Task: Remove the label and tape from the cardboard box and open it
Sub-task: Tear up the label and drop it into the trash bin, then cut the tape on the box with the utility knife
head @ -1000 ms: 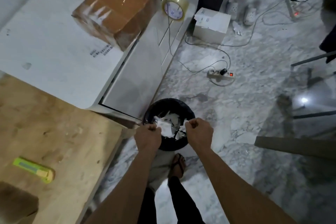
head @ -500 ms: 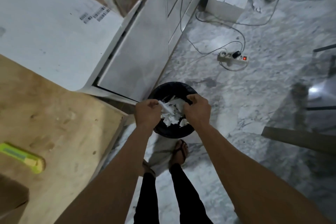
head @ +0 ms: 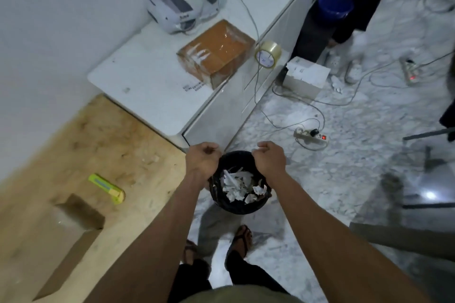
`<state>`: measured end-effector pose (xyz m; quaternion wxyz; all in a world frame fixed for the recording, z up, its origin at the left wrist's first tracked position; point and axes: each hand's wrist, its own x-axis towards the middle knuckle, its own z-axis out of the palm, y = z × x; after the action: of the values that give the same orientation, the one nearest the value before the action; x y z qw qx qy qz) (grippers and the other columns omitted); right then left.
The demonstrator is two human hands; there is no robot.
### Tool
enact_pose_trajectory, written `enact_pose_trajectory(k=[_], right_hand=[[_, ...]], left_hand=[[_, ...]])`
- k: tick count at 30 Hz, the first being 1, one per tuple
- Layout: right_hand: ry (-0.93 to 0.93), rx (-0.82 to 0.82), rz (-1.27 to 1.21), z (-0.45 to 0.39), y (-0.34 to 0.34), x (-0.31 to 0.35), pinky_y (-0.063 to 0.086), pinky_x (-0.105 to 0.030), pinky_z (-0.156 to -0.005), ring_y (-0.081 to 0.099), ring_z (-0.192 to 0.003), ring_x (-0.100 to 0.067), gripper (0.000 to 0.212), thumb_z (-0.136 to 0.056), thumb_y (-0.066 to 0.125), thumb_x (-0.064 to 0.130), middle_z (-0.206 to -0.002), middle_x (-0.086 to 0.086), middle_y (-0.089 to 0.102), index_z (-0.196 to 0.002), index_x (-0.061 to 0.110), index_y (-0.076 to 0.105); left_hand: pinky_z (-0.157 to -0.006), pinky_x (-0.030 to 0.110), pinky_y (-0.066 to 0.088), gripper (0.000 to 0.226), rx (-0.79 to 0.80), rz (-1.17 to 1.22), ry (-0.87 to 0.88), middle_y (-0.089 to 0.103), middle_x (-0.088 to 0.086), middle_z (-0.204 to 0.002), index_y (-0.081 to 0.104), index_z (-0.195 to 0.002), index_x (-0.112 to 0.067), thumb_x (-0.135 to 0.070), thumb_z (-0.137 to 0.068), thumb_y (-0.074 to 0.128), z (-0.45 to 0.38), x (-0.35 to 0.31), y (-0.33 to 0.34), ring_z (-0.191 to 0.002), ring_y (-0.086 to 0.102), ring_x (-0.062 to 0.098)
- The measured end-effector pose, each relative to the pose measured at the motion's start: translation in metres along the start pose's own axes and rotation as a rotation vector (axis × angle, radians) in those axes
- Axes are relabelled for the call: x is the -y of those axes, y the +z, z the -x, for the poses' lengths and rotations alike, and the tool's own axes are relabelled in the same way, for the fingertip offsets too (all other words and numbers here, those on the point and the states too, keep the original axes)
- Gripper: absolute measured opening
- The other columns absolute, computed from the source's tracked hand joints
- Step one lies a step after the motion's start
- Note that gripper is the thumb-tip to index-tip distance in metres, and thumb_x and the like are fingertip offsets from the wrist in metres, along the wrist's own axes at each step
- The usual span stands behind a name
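My left hand (head: 202, 160) and my right hand (head: 269, 160) are curled into fists over the far rim of a black waste bin (head: 221, 204) on the floor. Nothing shows in either fist. Crumpled white paper scraps (head: 236, 184) lie inside the bin. A brown cardboard box (head: 216, 53) with shiny clear tape on it sits on the white cabinet top (head: 147, 86). A second plain cardboard box (head: 71, 236) lies on the wooden table (head: 110, 142) at lower left, next to a green-yellow utility knife (head: 107, 188).
A clear tape roll (head: 268, 54) stands at the cabinet's edge, a white headset (head: 183, 5) behind the taped box. On the marble floor are a white carton (head: 306, 76), a power strip (head: 311, 134) with cables, and another person's legs (head: 344, 32). My sandalled foot (head: 242, 241) is under the bin.
Half a second ago both hands pinched white scraps over the bin. Now the hands are apart, the scraps lie in the bin, and the view has tilted up to show the cabinet.
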<state>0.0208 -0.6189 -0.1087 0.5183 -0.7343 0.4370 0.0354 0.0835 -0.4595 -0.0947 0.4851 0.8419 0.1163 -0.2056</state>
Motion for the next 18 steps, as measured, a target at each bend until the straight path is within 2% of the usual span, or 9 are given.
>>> enact_pose_trajectory(k=[4,7,9,11,12,15,18], right_hand=[[-0.071,0.031,0.023,0.026,0.007,0.020,0.052,-0.038,-0.091,0.063,-0.100,-0.021,0.023,-0.085,0.062,0.020,-0.108,0.001,0.069,-0.107,0.022,0.067],[-0.157,0.079,0.002,0.052,0.019,0.031,0.056,-0.040,-0.085,0.066,-0.091,-0.021,0.020,-0.083,0.063,0.022,-0.100,0.000,0.070,-0.102,0.024,0.067],[-0.230,0.129,-0.012,0.072,0.031,0.038,0.057,-0.039,-0.081,0.066,-0.088,-0.020,0.022,-0.083,0.065,0.023,-0.098,0.000,0.070,-0.105,0.023,0.067],[-0.288,0.188,-0.013,0.095,0.045,0.046,0.056,-0.034,-0.076,0.065,-0.087,-0.020,0.023,-0.086,0.065,0.022,-0.099,-0.001,0.069,-0.109,0.020,0.067],[-0.319,0.213,-0.006,0.107,0.054,0.050,0.055,-0.033,-0.076,0.065,-0.087,-0.021,0.023,-0.086,0.065,0.022,-0.099,-0.002,0.069,-0.109,0.019,0.067],[-0.428,0.270,0.053,0.146,0.081,0.059,0.053,-0.035,-0.085,0.064,-0.092,-0.021,0.021,-0.086,0.067,0.021,-0.100,0.000,0.069,-0.106,0.019,0.068],[-0.532,0.390,0.149,0.187,0.112,0.062,0.051,-0.032,-0.085,0.063,-0.091,-0.017,0.022,-0.087,0.068,0.024,-0.098,0.001,0.069,-0.108,0.018,0.069]], left_hand=[[-0.078,0.023,0.053,0.006,-0.035,0.081,0.031,0.072,-0.003,-0.086,0.073,-0.086,-0.018,-0.019,-0.081,0.077,0.024,0.005,-0.033,-0.077,0.066,0.010],[-0.070,0.015,0.053,0.008,-0.070,0.096,0.077,0.073,0.000,-0.088,0.075,-0.090,-0.012,-0.016,-0.083,0.075,0.041,0.014,-0.061,-0.076,0.066,0.009],[-0.067,0.014,0.053,0.010,-0.101,0.109,0.098,0.072,0.002,-0.085,0.075,-0.092,-0.007,-0.013,-0.084,0.074,0.053,0.025,-0.085,-0.072,0.064,0.008],[-0.072,0.023,0.054,0.009,-0.147,0.117,0.112,0.069,-0.002,-0.078,0.075,-0.090,-0.010,-0.015,-0.083,0.074,0.066,0.040,-0.112,-0.071,0.063,0.009],[-0.071,0.023,0.053,0.010,-0.172,0.119,0.117,0.068,-0.004,-0.077,0.076,-0.090,-0.011,-0.016,-0.082,0.074,0.074,0.049,-0.128,-0.072,0.063,0.009],[-0.070,0.016,0.049,0.012,-0.260,0.124,0.111,0.071,-0.003,-0.084,0.075,-0.094,-0.012,-0.017,-0.083,0.072,0.101,0.078,-0.174,-0.075,0.065,0.010],[-0.069,0.013,0.050,0.012,-0.348,0.136,0.081,0.073,-0.001,-0.085,0.076,-0.095,-0.013,-0.015,-0.084,0.070,0.133,0.116,-0.214,-0.073,0.066,0.009]])
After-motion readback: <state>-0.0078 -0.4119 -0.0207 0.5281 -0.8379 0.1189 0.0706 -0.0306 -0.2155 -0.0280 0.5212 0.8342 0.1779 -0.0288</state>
